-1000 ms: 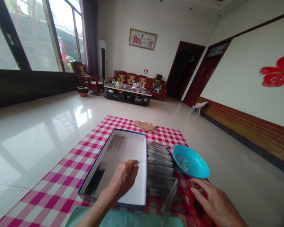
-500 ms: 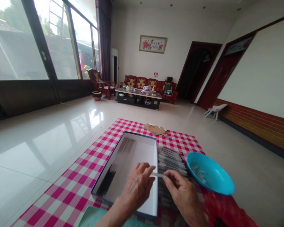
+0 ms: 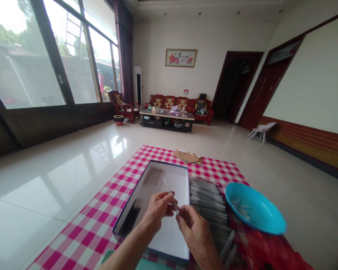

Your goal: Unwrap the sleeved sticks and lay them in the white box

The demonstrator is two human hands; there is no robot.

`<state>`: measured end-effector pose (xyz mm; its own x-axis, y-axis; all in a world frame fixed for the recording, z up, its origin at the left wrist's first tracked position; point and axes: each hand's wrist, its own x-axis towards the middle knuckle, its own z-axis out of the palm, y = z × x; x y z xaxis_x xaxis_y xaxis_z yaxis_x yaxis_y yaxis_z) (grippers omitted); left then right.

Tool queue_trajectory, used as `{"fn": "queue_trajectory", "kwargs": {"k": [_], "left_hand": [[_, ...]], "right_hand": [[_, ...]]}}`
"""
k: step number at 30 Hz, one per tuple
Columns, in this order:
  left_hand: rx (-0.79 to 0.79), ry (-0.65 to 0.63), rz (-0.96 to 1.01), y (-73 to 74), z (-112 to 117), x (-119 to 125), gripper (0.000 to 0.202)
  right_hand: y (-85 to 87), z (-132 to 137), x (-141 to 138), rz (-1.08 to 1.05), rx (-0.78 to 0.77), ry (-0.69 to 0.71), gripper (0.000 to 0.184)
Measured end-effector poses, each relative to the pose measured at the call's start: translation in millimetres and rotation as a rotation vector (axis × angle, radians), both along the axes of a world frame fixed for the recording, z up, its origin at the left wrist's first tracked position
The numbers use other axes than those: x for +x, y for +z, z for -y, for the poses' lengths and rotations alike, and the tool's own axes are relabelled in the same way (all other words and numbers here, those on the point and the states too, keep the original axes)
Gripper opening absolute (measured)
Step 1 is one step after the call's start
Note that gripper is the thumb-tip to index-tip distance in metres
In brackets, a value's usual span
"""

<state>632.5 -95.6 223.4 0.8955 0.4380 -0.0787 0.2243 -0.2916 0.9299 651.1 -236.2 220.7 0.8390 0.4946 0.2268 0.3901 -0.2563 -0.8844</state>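
Over the box, my left hand pinches a thin translucent pen tube, which points up and away. My right hand is closed at the tube's lower end, thumb and fingertips pressed around it; any small part there is hidden. Under my hands lies the shallow white box with a blue rim. Inside it are a dark bundle of thin sticks at the near left and a paler grey bundle farther back. Right of the box, several pens lie in a long row, partly behind my right hand.
A blue bowl holding small clear pieces stands right of the pens. Red plastic lies near it. Cardboard scraps rest at the far edge of the checked cloth. A green sheet shows at the near edge.
Both hands have shifted left over the box. The tube has turned from nearly level to slanting up and away. More of the pen row shows.
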Motion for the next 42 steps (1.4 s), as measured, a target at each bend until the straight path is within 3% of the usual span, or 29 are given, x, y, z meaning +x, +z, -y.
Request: {"fn": "queue_trajectory", "kwargs": {"k": [5, 8, 14, 17, 21, 24, 26, 29, 32, 36, 42], "left_hand": [[0.373, 0.082, -0.178, 6.7, -56.9, 38.4, 0.018], [0.549, 0.099, -0.267, 6.6, -81.8, 58.5, 0.021], [0.752, 0.053, -0.396, -0.2, -93.4, 75.8, 0.029], [0.830, 0.032, -0.377, 7.2, -88.6, 76.5, 0.027], [0.899, -0.074, -0.230, 32.7, -47.5, 67.3, 0.026], [0.908, -0.262, -0.067, 47.1, 15.6, 42.0, 0.023], [0.898, -0.417, 0.025, 46.0, 62.2, 18.0, 0.019], [0.911, -0.684, 0.122, 26.5, 118.3, -13.1, 0.019], [0.955, -0.752, 0.116, -3.2, 147.9, -25.1, 0.022], [1.010, -0.771, 0.055, -31.3, 160.4, -21.5, 0.024], [0.972, -0.794, -0.022, -48.7, 169.6, -20.3, 0.025]], "right_hand": [[10.6, 19.2, 13.3, 0.079, 0.058, -0.125, 0.027], [23.0, 43.3, 24.5, 0.099, 0.107, -0.247, 0.028], [42.4, 97.1, 36.1, 0.038, 0.285, -0.482, 0.032], [46.9, 116.4, 38.5, 0.026, 0.350, -0.578, 0.032], [51.0, 128.2, 39.8, 0.009, 0.426, -0.652, 0.032], [52.8, 130.7, 39.8, -0.002, 0.448, -0.671, 0.032], [52.5, 131.2, 39.8, 0.002, 0.446, -0.667, 0.032], [50.2, 130.9, 40.6, 0.013, 0.431, -0.644, 0.031], [46.9, 129.8, 41.9, 0.031, 0.407, -0.616, 0.030], [43.2, 128.5, 43.3, 0.056, 0.374, -0.594, 0.030], [39.0, 128.8, 44.8, 0.044, 0.356, -0.581, 0.030]]}}
